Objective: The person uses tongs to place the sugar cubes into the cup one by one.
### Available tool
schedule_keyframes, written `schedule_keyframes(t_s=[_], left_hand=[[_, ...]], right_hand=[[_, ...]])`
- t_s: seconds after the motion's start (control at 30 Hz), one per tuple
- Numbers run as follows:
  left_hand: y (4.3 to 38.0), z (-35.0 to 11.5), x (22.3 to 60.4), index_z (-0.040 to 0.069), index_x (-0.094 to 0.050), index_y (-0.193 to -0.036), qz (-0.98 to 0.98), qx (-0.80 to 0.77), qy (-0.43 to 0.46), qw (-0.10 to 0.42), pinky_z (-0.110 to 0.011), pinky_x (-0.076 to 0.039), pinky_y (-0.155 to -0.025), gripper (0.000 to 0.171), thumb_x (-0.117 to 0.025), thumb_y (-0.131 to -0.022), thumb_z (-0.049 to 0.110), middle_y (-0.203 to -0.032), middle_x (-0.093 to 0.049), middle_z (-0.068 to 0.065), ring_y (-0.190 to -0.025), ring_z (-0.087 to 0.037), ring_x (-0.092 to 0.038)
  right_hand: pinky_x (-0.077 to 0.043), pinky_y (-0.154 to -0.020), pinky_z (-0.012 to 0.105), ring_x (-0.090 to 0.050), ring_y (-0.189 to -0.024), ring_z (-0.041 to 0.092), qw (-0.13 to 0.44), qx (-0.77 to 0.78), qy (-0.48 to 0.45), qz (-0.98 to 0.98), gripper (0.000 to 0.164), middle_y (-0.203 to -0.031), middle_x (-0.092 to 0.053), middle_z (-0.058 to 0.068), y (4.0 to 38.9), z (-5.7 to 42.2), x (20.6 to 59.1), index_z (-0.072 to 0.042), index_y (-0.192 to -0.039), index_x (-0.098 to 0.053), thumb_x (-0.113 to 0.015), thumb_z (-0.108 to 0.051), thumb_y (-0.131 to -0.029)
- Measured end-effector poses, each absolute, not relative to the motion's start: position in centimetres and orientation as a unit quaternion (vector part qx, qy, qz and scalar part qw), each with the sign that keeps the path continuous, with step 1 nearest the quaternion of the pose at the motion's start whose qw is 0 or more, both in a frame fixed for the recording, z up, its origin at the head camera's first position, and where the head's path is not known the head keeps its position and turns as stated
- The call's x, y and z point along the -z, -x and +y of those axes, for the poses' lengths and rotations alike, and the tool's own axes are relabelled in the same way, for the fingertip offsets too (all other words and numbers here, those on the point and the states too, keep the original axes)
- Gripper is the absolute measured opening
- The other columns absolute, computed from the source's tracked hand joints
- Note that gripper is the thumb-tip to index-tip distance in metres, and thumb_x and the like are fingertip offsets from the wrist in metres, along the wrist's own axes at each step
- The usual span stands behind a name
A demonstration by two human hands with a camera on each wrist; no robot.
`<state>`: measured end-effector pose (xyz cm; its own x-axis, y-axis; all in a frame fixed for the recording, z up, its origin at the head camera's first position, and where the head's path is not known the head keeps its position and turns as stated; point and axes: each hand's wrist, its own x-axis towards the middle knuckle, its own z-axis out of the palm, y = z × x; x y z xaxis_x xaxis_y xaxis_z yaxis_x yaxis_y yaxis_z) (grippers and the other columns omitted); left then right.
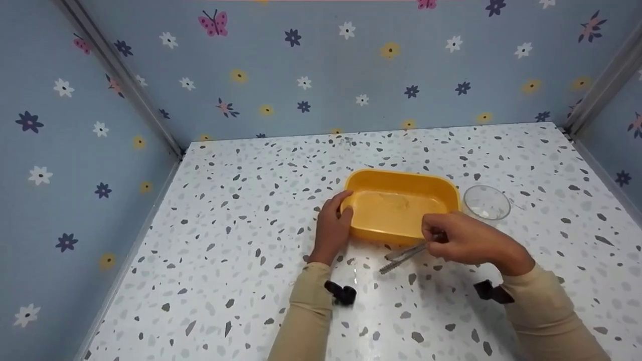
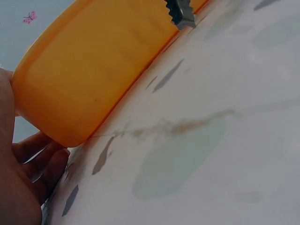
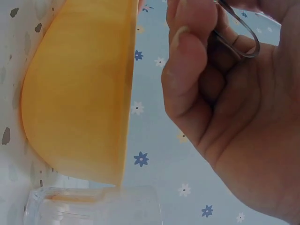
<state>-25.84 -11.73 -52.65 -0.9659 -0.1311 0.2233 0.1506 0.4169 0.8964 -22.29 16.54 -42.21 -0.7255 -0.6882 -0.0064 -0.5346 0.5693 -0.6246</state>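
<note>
A yellow plastic basin [image 1: 401, 233] sits on the speckled table, with a faint pale patch on its floor. My left hand [image 1: 333, 225] holds the basin's left end, thumb at the rim and other fingers along the outer wall. In the left wrist view, those fingers [image 2: 51, 164] reach round the basin's end [image 2: 79, 103]. Metal tongs [image 1: 404, 256] are gripped in my right hand [image 1: 464, 238], their toothed tips pointing left in front of the basin. The tongs' rounded bend [image 3: 255, 47] shows at the palm in the right wrist view.
A clear glass bowl [image 1: 486, 216] stands close to the basin's right end. Flowered blue panels [image 1: 326, 65] wall the table [image 1: 225, 250] at the back and both sides. A thin brownish streak [image 2: 187, 126] marks the tabletop before the basin.
</note>
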Motion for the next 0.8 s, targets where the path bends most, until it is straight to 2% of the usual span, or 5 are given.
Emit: schedule_keyframes(t_s=[0.2, 0.5, 0.63, 0.8], left_hand=[[25.8, -11.7, 52.5, 0.020, -0.063, -0.135, -0.833, 0.538, 0.011, 0.126, -0.037, -0.045, -0.093, 0.039, -0.054, -0.097, 0.018, -0.119, -0.062, -0.007, -0.101, -0.018, -0.055], [25.7, -11.8, 53.0, 0.022, -0.063, -0.134, -0.827, 0.548, 0.002, 0.122, -0.036, -0.045, -0.091, 0.038, -0.054, -0.098, 0.018, -0.117, -0.062, -0.005, -0.099, -0.017, -0.055], [25.7, -11.7, 53.0, 0.020, -0.063, -0.135, -0.826, 0.550, 0.005, 0.126, -0.035, -0.046, -0.091, 0.038, -0.054, -0.097, 0.018, -0.117, -0.062, -0.006, -0.099, -0.017, -0.055], [25.7, -11.7, 52.9, 0.019, -0.063, -0.135, -0.827, 0.548, 0.007, 0.127, -0.036, -0.045, -0.096, 0.039, -0.055, -0.097, 0.017, -0.121, -0.062, -0.006, -0.105, -0.016, -0.056]], right_hand=[[-0.046, -0.056, 0.026, -0.058, -0.065, 0.007, 0.156, 0.287, 0.367, 0.871, 0.021, -0.075, -0.059, -0.010, 21.9, 16.8, 42.3, -0.023, -0.085, -0.055, -0.067, -0.005, -0.085], [-0.051, -0.068, 0.030, -0.060, -0.075, 0.007, 0.176, 0.261, 0.404, 0.859, 0.020, -0.086, -0.064, -0.014, 21.3, 17.2, 42.9, -0.028, -0.094, -0.062, -0.072, -0.012, -0.088], [-0.054, -0.072, 0.032, -0.064, -0.082, 0.008, 0.191, 0.264, 0.402, 0.856, 0.024, -0.094, -0.068, -0.011, 21.1, 17.1, 43.2, -0.027, -0.107, -0.066, -0.072, -0.011, -0.090], [-0.054, -0.067, 0.030, -0.063, -0.076, 0.008, 0.213, 0.257, 0.386, 0.860, 0.036, -0.091, -0.068, -0.011, 20.6, 16.9, 43.6, -0.017, -0.122, -0.067, -0.072, -0.010, -0.087]])
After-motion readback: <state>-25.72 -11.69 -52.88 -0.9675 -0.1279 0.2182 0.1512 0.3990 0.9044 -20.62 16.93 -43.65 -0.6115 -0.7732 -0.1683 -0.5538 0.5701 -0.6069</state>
